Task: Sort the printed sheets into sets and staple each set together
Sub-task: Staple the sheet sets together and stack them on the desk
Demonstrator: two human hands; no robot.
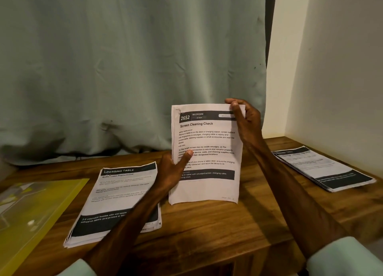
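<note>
Blur softens the yellow plastic folder [39,209] lying at the far left of the wooden surface [217,230]. The frame edge cuts it off. Something pale with grey shapes shows through its cover, but I cannot tell what.

Just right of it lies a stack of printed sheets [116,195] headed "Dressing Table". Its finer text is too smeared to read, and the left forearm crosses over its lower right corner.

The left hand [172,170] grips the left edge of a set of sheets [207,143] held upright above the middle of the surface. The thumb lies across the front and covers a few words, and the fingers are hidden behind the paper. This set is titled "Screen Cleaning Check", with a staple [178,110] at its top left corner.

The right hand [244,120] pinches the top right corner and hides part of the header.

Well apart, on the right near the wall, lies another stack of sheets [323,168], its print unreadable.
</note>
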